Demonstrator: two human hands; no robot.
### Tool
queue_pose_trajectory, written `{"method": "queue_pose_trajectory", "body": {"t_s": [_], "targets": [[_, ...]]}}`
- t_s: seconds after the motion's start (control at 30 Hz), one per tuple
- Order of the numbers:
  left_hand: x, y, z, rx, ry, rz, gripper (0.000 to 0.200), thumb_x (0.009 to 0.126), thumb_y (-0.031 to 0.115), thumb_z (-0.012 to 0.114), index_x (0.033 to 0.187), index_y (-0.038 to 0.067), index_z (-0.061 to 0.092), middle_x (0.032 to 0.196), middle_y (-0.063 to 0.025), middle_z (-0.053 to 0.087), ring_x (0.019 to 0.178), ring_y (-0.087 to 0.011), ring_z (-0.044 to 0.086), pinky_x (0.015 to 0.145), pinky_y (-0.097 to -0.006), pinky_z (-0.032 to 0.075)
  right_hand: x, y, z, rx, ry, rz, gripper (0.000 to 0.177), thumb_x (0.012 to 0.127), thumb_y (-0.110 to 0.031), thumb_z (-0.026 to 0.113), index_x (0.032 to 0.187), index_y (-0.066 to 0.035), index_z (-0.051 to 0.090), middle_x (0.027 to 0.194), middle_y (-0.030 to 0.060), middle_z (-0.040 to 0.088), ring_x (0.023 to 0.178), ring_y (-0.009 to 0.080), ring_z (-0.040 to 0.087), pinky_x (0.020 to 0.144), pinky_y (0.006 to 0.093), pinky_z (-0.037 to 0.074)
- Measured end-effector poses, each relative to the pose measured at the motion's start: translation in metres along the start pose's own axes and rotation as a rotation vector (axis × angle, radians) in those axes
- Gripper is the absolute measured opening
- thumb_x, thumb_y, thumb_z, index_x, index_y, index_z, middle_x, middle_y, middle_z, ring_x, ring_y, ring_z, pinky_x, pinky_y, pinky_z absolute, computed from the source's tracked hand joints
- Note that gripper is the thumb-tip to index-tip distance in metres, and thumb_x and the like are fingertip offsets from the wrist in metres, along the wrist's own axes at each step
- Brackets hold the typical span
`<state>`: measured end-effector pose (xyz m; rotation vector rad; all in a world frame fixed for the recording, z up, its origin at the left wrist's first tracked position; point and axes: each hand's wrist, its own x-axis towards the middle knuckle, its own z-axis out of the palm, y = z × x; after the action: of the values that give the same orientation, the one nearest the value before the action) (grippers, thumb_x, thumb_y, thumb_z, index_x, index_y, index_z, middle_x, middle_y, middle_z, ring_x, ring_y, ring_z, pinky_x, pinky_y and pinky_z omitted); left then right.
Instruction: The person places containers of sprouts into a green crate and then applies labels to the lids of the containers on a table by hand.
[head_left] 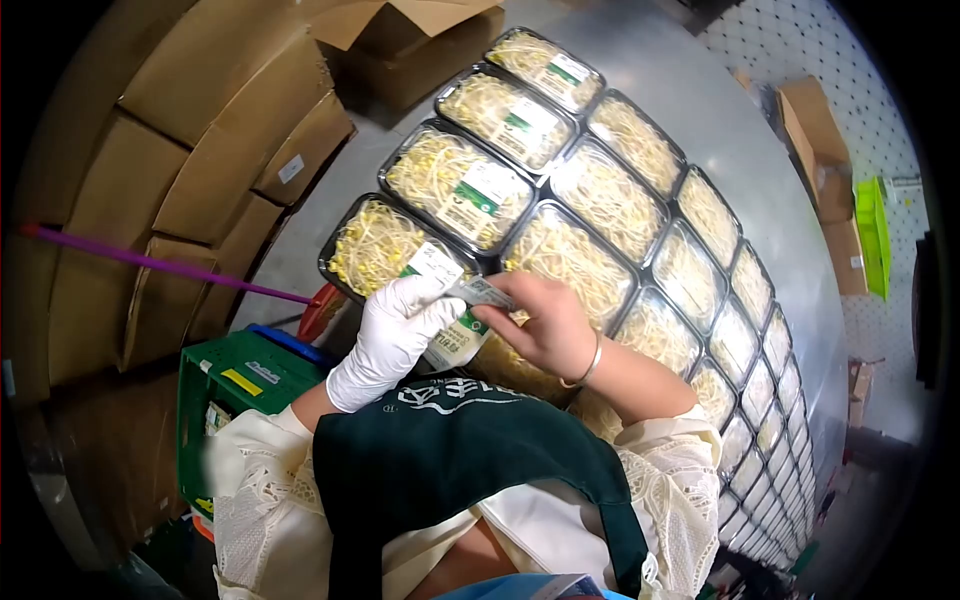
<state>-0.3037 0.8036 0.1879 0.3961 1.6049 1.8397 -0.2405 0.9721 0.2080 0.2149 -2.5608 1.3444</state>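
Note:
My left hand [388, 335], in a white glove, is closed on green-and-white printed labels [459, 343] that hang below its fingers. My right hand [548, 325], bare with a bangle at the wrist, pinches a small printed label [487, 292] between thumb and fingers, close to the left fingertips. Just beyond the left hand is a black tray of bean sprouts [375, 245], with a white and green label at its near corner, partly hidden by the glove. Past it, a labelled tray of bean sprouts [430, 170] lies in the same row.
Many more sprout trays [610, 200] cover the metal table [640, 50] in rows to the right. Cardboard boxes [200, 130] are stacked at the left. A green crate [225, 370] stands by my left elbow, near a purple stick [170, 265]. A bright green basket [872, 235] is at the far right.

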Motion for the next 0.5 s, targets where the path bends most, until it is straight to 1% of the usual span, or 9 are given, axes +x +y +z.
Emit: {"method": "queue_pose_trajectory", "body": {"t_s": [0.07, 0.1, 0.13, 0.17, 0.27, 0.37, 0.4, 0.43, 0.5], "targets": [[0.0, -0.004, 0.006, 0.038, -0.117, -0.083, 0.015, 0.076, 0.008, 0.059, 0.088, -0.001, 0.057, 0.077, -0.0018, 0.058, 0.07, -0.0062, 0.052, 0.063, -0.0196, 0.042, -0.002, 0.021, -0.026, -0.167, 0.197, -0.155, 0.012, 0.06, -0.003, 0.066, 0.067, -0.01, 0.059, 0.06, 0.005, 0.056, 0.052, 0.0159, 0.053, 0.045, 0.0264, 0.043], [-0.003, -0.002, 0.017, 0.112, -0.12, -0.13, 0.017, 0.076, 0.01, 0.061, 0.088, -0.001, 0.057, 0.078, -0.0022, 0.058, 0.07, -0.0063, 0.052, 0.062, -0.0193, 0.043, 0.001, 0.038, -0.049, -0.274, 0.28, -0.065, 0.018, 0.058, 0.002, 0.065, 0.068, -0.012, 0.061, 0.062, 0.0031, 0.057, 0.055, 0.0159, 0.053, 0.05, 0.0263, 0.044], [-0.004, -0.008, 0.024, -0.121, -0.08, -0.225, 0.021, 0.074, 0.01, 0.061, 0.09, -0.002, 0.056, 0.081, -0.0036, 0.058, 0.07, -0.0073, 0.053, 0.061, -0.0189, 0.044, 0.011, 0.048, -0.083, -0.485, 0.367, -0.056, 0.021, 0.058, 0.004, 0.064, 0.07, -0.014, 0.061, 0.065, 0.0015, 0.058, 0.062, 0.0158, 0.053, 0.059, 0.0277, 0.044], [-0.004, -0.009, 0.018, 0.084, -0.076, -0.263, 0.026, 0.073, 0.007, 0.061, 0.096, -0.003, 0.054, 0.083, -0.007, 0.059, 0.07, -0.0093, 0.056, 0.06, -0.02, 0.046, 0.02, 0.073, -0.118, -0.697, 0.409, 0.051, 0.018, 0.06, 0.002, 0.063, 0.071, -0.012, 0.059, 0.067, 0.0004, 0.058, 0.067, 0.0182, 0.053, 0.066, 0.0306, 0.043], [-0.013, -0.017, 0.003, -0.109, 0.085, -0.292, 0.023, 0.076, 0.006, 0.055, 0.097, -0.003, 0.054, 0.083, -0.0077, 0.059, 0.071, -0.009, 0.056, 0.061, -0.0211, 0.047, 0.035, 0.166, -0.186, -1.061, 0.318, 0.322, 0.028, 0.073, -0.024, 0.059, 0.092, -0.006, 0.049, 0.089, 0.013, 0.054, 0.085, 0.028, 0.049, 0.072, 0.0344, 0.042], [-0.022, -0.024, -0.007, -0.07, 0.153, -0.167, 0.023, 0.078, 0.003, 0.052, 0.1, -0.002, 0.054, 0.088, -0.0079, 0.059, 0.075, -0.0089, 0.056, 0.067, -0.0219, 0.046, 0.025, 0.227, -0.166, -1.156, 0.264, 0.387, 0.036, 0.073, -0.031, 0.056, 0.095, -0.004, 0.047, 0.091, 0.0117, 0.053, 0.087, 0.0291, 0.048, 0.076, 0.0371, 0.041], [-0.024, -0.023, -0.008, -0.066, 0.164, -0.172, 0.023, 0.078, 0.003, 0.052, 0.1, -0.002, 0.054, 0.088, -0.0079, 0.059, 0.075, -0.0089, 0.056, 0.067, -0.0219, 0.046, 0.024, 0.233, -0.164, -1.135, 0.228, 0.49, 0.048, 0.075, -0.038, 0.053, 0.108, -0.004, 0.043, 0.099, 0.0145, 0.05, 0.092, 0.0301, 0.047, 0.079, 0.0377, 0.04], [-0.026, -0.021, -0.009, -0.077, 0.11, -0.172, 0.025, 0.078, 0.002, 0.052, 0.103, -0.002, 0.052, 0.091, -0.0076, 0.058, 0.079, -0.0091, 0.055, 0.07, -0.0221, 0.045, 0.021, 0.238, -0.16, -1.127, 0.219, 0.484, 0.048, 0.075, -0.038, 0.053, 0.108, -0.004, 0.043, 0.099, 0.0145, 0.05, 0.092, 0.0301, 0.047, 0.079, 0.0377, 0.04], [-0.03, -0.017, -0.005, -0.089, 0.057, -0.178, 0.028, 0.078, 0.0, 0.051, 0.106, -0.001, 0.051, 0.093, -0.0073, 0.058, 0.082, -0.0094, 0.055, 0.074, -0.0222, 0.044, 0.014, 0.201, -0.143, -1.421, 0.456, 0.462, 0.058, 0.076, -0.041, 0.051, 0.12, -0.006, 0.035, 0.108, 0.0185, 0.046, 0.097, 0.0297, 0.047, 0.079, 0.0367, 0.04]]}}
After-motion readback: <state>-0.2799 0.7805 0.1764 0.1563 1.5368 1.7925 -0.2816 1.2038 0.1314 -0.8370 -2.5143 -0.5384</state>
